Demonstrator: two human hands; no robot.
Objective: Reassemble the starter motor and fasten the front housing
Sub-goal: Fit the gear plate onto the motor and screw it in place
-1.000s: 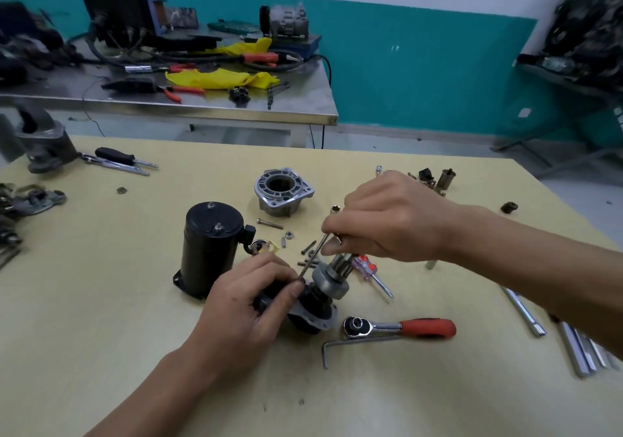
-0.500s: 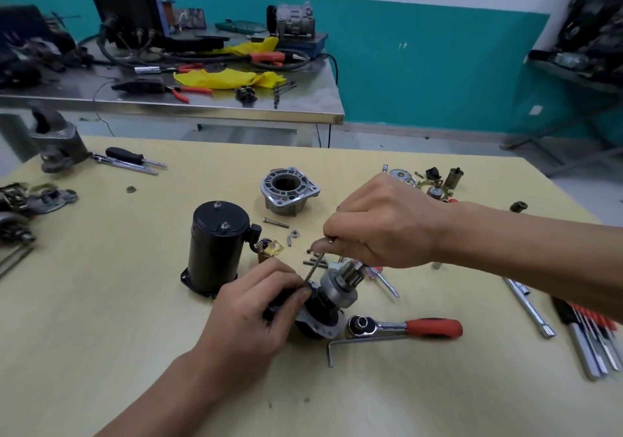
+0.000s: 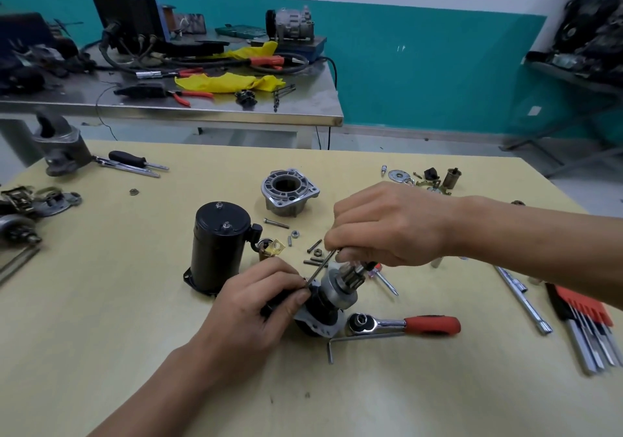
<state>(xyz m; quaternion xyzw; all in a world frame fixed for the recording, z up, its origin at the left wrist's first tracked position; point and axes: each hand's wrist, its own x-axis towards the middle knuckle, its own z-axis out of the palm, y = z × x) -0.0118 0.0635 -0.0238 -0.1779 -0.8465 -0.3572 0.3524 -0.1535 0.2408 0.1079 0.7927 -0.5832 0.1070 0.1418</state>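
Left hand [image 3: 256, 301]: fingers curled round the dark rear part of the drive assembly [image 3: 332, 290], thumb pressed along its side. Assembly lying tilted on the yellow table [image 3: 101, 301], just right of the black motor body [image 3: 219, 244] and nearer the person, pinion end up and away to the right.

Right hand [image 3: 391, 231]: fingers curled, pinching the upper end of a thin steel rod [image 3: 320, 265]. Rod slanted down and left, lower tip at the assembly beside the left thumb; seated in a hole or not, cannot tell. Hand right of the motor body, directly above the pinion.

Motor body upright on its flange, two studs on top.

Front housing [image 3: 290, 194]: silver casting, bore facing up, beyond the motor body and to its right, well apart from the assembly, no hand on it.

Between housing and motor body, on the right side:
- loose bolt [image 3: 276, 223]
- nut [image 3: 294, 233]
- brass tabbed piece [image 3: 271, 248], just beside the motor body

Right of the motor body, nearer the person: ratchet [image 3: 404, 323] with red handle and bent hex key [image 3: 364, 337], both just beside the assembly's plate.

Farther right of the motor body: long socket bar [image 3: 522, 298], then hex keys in a red holder [image 3: 586, 312].

Left of the motor body and beyond it: black-handled screwdriver [image 3: 135, 160].
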